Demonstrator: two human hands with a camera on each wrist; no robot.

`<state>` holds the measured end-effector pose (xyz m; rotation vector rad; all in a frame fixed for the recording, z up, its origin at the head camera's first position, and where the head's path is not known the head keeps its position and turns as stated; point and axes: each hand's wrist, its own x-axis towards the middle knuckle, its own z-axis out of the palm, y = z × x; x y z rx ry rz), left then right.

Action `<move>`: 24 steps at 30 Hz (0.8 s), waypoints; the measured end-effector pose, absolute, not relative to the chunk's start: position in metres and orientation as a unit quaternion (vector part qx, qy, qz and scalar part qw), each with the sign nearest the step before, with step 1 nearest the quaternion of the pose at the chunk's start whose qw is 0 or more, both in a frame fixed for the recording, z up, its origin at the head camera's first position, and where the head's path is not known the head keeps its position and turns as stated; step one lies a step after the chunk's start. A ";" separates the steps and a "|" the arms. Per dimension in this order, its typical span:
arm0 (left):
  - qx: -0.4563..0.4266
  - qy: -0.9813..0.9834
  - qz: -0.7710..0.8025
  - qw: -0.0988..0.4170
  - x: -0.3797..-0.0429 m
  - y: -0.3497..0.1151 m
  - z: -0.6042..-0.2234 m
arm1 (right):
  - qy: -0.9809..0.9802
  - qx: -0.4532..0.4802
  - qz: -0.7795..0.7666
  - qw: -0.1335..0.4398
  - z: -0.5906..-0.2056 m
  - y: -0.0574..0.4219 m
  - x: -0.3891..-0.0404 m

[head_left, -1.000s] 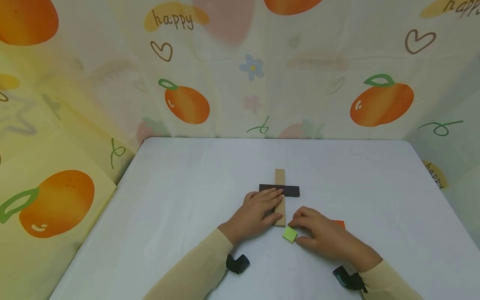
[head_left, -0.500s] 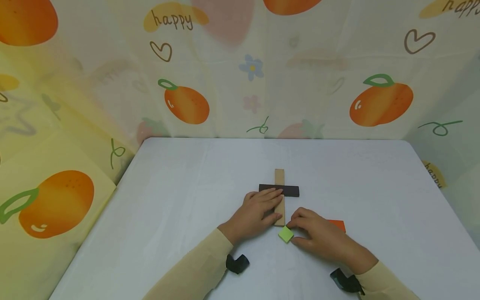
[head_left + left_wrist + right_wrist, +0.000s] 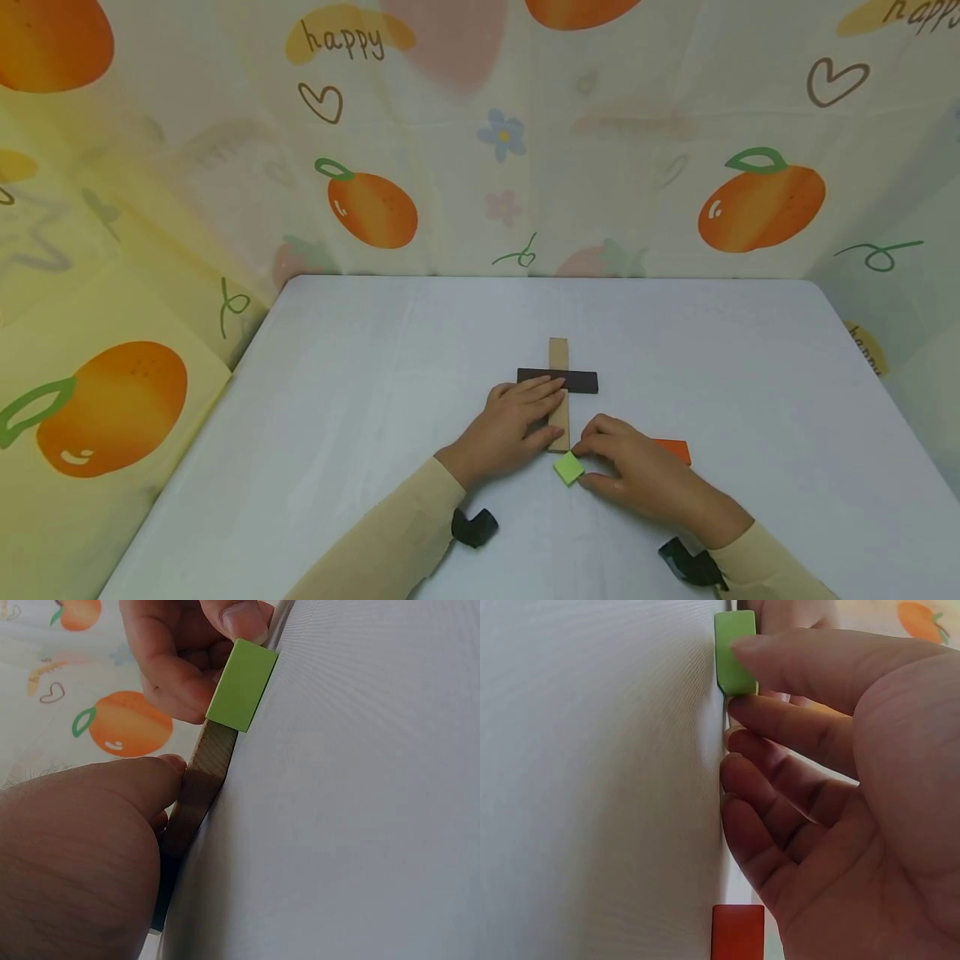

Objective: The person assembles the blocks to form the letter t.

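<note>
Thumb and fingertips of my right hand (image 3: 645, 471) pinch a light green square block (image 3: 568, 468) on the table, its corner turned toward the wood. In the left wrist view the green block (image 3: 241, 686) meets the end of a wooden block (image 3: 206, 757). My left hand (image 3: 517, 425) lies with extended fingers over a black bar (image 3: 583, 382) and the lower light wood piece (image 3: 560, 417), thumb at the wood's near end. Another stretch of light wood (image 3: 558, 353) shows beyond the bar, making a cross shape.
An orange-red block (image 3: 675, 451) lies beside my right hand, partly hidden behind it. All of this stands on a white table (image 3: 375, 350), with a fruit-patterned cloth (image 3: 450, 167) hanging behind and at the sides.
My right hand has slid the green block a little to the left, up to the wood's near end, and more of the orange-red block shows. The left hand stays in place.
</note>
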<state>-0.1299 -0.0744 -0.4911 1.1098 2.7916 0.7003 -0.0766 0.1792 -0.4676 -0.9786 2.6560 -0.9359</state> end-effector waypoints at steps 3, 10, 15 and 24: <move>0.361 0.904 0.229 0.029 -0.130 -0.075 -0.490 | 0.886 -0.327 -0.319 0.081 -0.468 0.179 -0.077; 0.364 0.901 0.232 0.025 -0.130 -0.075 -0.491 | 0.875 -0.324 -0.349 0.084 -0.468 0.182 -0.078; 0.364 0.902 0.231 0.028 -0.130 -0.075 -0.491 | 0.860 -0.330 -0.381 0.076 -0.469 0.187 -0.078; 0.362 0.903 0.228 0.029 -0.130 -0.075 -0.490 | 0.805 -0.346 -0.477 0.073 -0.466 0.196 -0.084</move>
